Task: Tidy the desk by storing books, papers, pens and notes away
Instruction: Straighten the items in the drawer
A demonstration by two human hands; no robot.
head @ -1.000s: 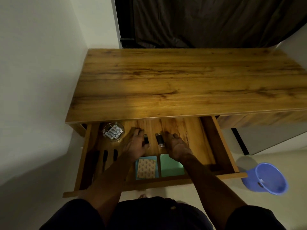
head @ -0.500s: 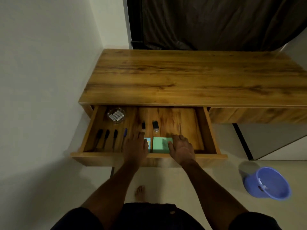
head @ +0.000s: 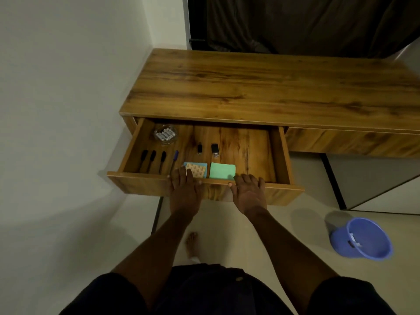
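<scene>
Drawer (head: 145, 186) contents are seen from above, the wooden drawer being pulled out from the left end of the desk (head: 272, 87). Both hands are laid flat on its front edge, fingers extended and nothing grasped. The left hand (head: 185, 189) is placed palm down over the front panel, its fingertips reaching over the rim onto the near edge of the patterned note pad (head: 197, 170). The right hand (head: 248, 192) is spread on the rim just right of the green sticky-note pad (head: 222, 171), its thumb at the pad's near right corner.

From left to right inside the drawer, the following are counted. One clear glass dish (head: 165, 134) holding several small silver-white cylinders is set at the back left; their number cannot be told exactly. Three black pens (head: 151, 156) are laid side by side, pointing front to back, with one purple pen (head: 175, 156) just beside them, next to the left hand's fingertips. Two note pads are set against the front wall, the patterned one on a blue backing and the green one, close together but apart. Behind them, two small dark items are placed: a slim black one (head: 199, 148) and a wider black one (head: 215, 149) with a clear end; what they are cannot be told. The right part of the drawer floor is seen as bare wood.

One blue plastic bucket (head: 361, 241) is seen on the floor well right of the hands.
</scene>
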